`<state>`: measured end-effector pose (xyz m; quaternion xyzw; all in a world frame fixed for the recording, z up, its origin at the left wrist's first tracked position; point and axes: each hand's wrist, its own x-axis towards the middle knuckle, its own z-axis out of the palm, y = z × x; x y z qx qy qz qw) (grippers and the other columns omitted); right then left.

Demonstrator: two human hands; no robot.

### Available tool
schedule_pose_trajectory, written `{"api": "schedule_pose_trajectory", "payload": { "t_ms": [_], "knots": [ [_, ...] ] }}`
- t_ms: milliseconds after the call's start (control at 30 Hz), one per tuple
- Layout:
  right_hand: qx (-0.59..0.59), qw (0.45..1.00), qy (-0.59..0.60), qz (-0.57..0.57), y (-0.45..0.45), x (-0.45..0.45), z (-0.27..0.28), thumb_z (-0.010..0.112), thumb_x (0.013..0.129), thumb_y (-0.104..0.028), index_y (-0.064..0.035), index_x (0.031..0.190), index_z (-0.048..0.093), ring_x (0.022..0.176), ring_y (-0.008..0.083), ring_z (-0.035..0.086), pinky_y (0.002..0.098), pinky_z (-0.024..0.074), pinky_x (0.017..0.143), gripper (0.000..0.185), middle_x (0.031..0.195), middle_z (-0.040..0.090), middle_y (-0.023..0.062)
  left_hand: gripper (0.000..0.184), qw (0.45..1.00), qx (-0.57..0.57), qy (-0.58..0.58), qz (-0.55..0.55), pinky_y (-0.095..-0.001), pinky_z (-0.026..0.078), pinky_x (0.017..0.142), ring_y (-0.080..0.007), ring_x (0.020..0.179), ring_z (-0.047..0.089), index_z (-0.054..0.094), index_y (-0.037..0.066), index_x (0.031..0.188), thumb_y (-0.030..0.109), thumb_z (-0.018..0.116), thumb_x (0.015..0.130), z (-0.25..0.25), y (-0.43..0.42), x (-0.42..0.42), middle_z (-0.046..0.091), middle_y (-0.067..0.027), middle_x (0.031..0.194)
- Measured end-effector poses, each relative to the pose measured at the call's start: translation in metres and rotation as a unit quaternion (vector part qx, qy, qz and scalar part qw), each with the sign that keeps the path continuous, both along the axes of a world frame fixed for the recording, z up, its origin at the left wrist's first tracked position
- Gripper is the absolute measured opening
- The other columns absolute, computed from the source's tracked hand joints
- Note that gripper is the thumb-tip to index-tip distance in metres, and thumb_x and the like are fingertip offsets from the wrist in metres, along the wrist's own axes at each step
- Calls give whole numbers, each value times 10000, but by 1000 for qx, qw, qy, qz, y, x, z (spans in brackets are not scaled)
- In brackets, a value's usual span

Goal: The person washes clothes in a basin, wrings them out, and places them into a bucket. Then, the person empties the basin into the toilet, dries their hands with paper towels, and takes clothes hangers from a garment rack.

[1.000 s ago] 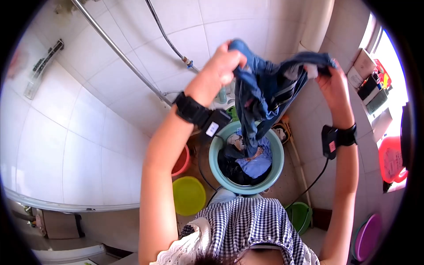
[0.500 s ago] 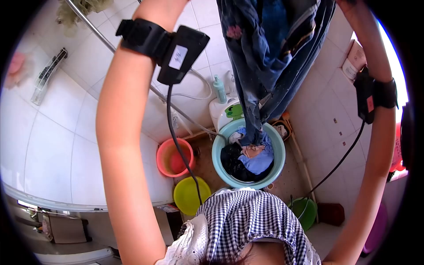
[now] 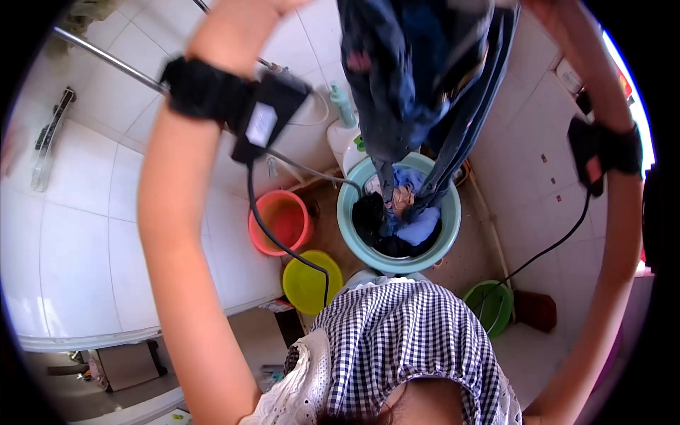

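A pair of dark blue jeans hangs from above the top edge of the view, its lower ends inside the light blue basin. My left hand is raised left of the jeans, mostly cut off by the top edge. On the other side, my right hand reaches up close to the jeans' upper part. The fingers of both hands are out of sight, so their grip cannot be seen. In the basin lie a light blue garment, a black garment and other clothes.
Left of the basin stand a pink-red bucket and a yellow basin. A green basin is at the lower right. Behind the light blue basin are a pump bottle and a grey hose. A metal rail crosses the upper left.
The view has shifted. The jeans' lower ends have spread apart over the basin, where before they hung close together. Both arms remain raised.
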<state>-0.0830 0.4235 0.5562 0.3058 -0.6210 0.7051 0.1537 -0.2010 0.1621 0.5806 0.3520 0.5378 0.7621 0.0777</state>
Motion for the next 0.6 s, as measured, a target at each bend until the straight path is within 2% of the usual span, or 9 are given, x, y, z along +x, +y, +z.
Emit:
{"api": "schedule_pose_trajectory", "payload": {
  "t_ms": [67, 133, 167, 200, 267, 433, 533, 567, 600],
  "knots": [
    [37, 996, -78, -31, 8, -12, -47, 372, 908, -80, -49, 1004, 475, 828, 159, 581, 274, 505, 686, 144, 939, 552, 88, 701, 989, -55, -36, 135, -349, 470, 657, -243, 723, 520, 290, 40, 1315, -84, 475, 651, -73, 15, 23, 493, -159, 838],
    [51, 977, -163, -125, 3, -13, -103, 368, 905, -79, -61, 986, 482, 778, 148, 577, 266, 506, 648, 141, 888, 553, 77, 423, 983, -155, -65, 70, -277, 449, 679, -134, 732, 533, 471, 29, 1071, -97, 472, 668, -120, 18, 60, 530, -42, 768],
    [208, 944, -211, -147, 4, -15, -119, 380, 864, -20, -84, 942, 475, 740, 100, 549, 219, 474, 553, 138, 859, 541, 39, 389, 980, -174, -55, 77, -270, 441, 718, -125, 791, 533, 472, 35, 1058, -81, 477, 686, -155, 24, 57, 541, -41, 830],
    [193, 946, -234, -112, 9, -25, -155, 391, 814, 38, -77, 928, 461, 699, 73, 513, 188, 412, 472, 176, 811, 525, 13, 356, 977, -193, -43, 84, -262, 434, 756, -116, 850, 533, 473, 40, 1045, -65, 482, 705, -197, 28, 50, 552, -40, 892],
    [203, 948, -228, -94, 12, -34, -224, 420, 733, 87, -55, 899, 477, 674, 85, 487, 217, 407, 518, 225, 746, 498, 16, 345, 956, -281, -2, 83, -264, 416, 796, -111, 912, 506, 463, 47, 1047, -51, 485, 716, -291, 25, 36, 536, -29, 946],
    [359, 877, -266, -177, 19, -36, -388, 495, 583, 69, 14, 800, 506, 683, 314, 514, 362, 418, 635, 225, 730, 497, 163, 346, 832, -495, -117, 220, -408, 411, 792, -365, 943, 507, 420, 53, 1065, 17, 520, 735, -466, 19, 66, 514, -184, 945],
    [476, 796, -324, -184, 13, -32, -461, 545, 579, 36, -98, 1027, 521, 1027, 351, 461, 428, 415, 799, 468, 1143, 453, 144, 528, 777, -554, -159, 254, -441, 406, 810, -431, 912, 481, 314, 110, 1203, 72, 570, 742, -510, 32, 88, 421, -213, 1091],
    [476, 793, -338, -177, 7, -37, -482, 545, 579, 36, -98, 1027, 521, 1027, 351, 461, 428, 415, 799, 468, 1143, 453, 144, 716, 737, -615, -191, 204, -508, 368, 872, -461, 1032, 425, 191, 187, 1329, 106, 598, 746, -530, 35, 84, 305, -201, 1271],
    [530, 745, -354, -196, -3, -37, -500, 574, 596, 1, -156, 1157, 441, 1139, 367, 352, 500, 358, 859, 598, 1267, 338, 123, 716, 732, -621, -203, 194, -508, 368, 872, -461, 1032, 425, 191, 187, 1329, 106, 598, 746, -547, 40, 86, 305, -201, 1271]
  ]
}}
